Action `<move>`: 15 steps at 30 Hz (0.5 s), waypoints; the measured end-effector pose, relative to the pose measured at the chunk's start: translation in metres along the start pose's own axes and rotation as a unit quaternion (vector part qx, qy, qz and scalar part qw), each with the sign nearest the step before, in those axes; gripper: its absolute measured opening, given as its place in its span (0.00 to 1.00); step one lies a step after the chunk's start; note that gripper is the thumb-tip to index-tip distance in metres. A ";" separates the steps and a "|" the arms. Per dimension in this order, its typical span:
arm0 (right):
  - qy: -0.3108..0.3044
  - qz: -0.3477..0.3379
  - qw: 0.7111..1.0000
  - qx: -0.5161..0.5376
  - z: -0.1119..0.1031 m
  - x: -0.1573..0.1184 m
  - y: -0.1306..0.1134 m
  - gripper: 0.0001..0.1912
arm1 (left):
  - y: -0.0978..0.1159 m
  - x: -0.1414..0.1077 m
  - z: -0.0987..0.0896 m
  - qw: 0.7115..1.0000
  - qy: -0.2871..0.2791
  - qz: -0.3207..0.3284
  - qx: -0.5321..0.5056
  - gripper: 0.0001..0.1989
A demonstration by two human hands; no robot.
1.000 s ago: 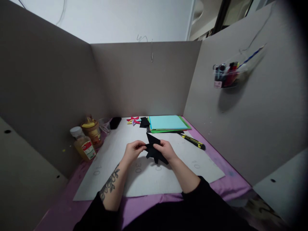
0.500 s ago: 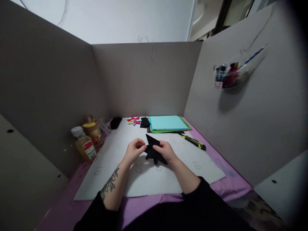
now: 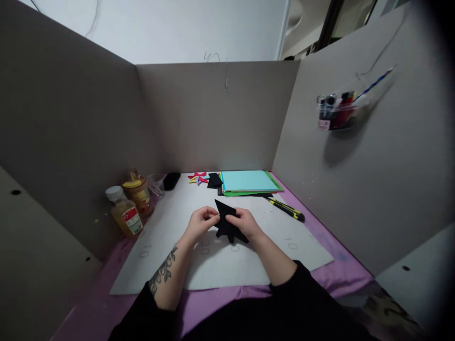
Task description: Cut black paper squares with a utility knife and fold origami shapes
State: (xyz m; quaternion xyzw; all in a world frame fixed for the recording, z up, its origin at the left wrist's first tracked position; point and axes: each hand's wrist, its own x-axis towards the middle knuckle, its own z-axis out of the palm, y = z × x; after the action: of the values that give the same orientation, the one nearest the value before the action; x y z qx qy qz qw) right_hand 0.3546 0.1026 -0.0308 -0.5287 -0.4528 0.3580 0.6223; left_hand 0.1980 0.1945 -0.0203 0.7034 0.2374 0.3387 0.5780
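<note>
A piece of folded black paper [image 3: 226, 227] with several pointed parts is held above the white board [image 3: 167, 270]. My left hand [image 3: 203, 221] pinches its left edge between thumb and fingers. From the other side, my right hand [image 3: 245, 222] grips it, thumb on top and fingers out of sight beneath. One long point sticks up at the back, and shorter tips hang toward me. The folds under my fingers are hidden.
Behind my hands lie a stack of coloured paper [image 3: 247, 181], black paper pieces [image 3: 214, 180] and small coloured paper shapes [image 3: 198, 177]. A utility knife [image 3: 286, 210] rests at right. Left are a bottle [image 3: 124, 213], jar [image 3: 138, 192] and phone [image 3: 171, 181]. Grey panels [image 3: 216, 118] enclose the table.
My left thumb and fingers have shifted slightly right along the paper's left edge. The black paper has tilted a little; both hands still hold it.
</note>
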 end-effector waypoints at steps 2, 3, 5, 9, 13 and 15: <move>-0.003 0.003 1.000 -0.003 0.000 0.000 -0.001 0.14 | -0.001 0.000 0.000 1.000 -0.008 -0.013 -0.019 0.16; -0.006 0.005 1.000 -0.004 0.000 -0.001 -0.001 0.14 | -0.001 0.000 0.000 0.999 -0.017 -0.022 -0.031 0.17; -0.017 0.014 1.000 -0.002 0.001 -0.001 -0.002 0.14 | 0.000 0.001 0.001 0.998 -0.034 -0.034 -0.049 0.19; -0.036 0.033 0.999 0.008 0.004 -0.002 -0.005 0.13 | 0.001 0.001 0.002 0.997 -0.044 -0.032 -0.046 0.18; -0.019 0.036 0.999 0.032 0.008 0.000 -0.006 0.12 | 0.002 0.000 0.004 0.997 -0.049 -0.034 -0.041 0.16; -0.008 0.046 0.998 0.032 0.009 0.000 -0.007 0.12 | 0.003 -0.001 0.005 0.997 -0.049 -0.035 -0.038 0.16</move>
State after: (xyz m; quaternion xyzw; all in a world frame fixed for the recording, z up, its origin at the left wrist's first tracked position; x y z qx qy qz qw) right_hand 0.3457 0.1042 -0.0239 -0.5262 -0.4209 0.4048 0.6181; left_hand 0.2011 0.1899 -0.0176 0.6881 0.2201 0.2923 0.6266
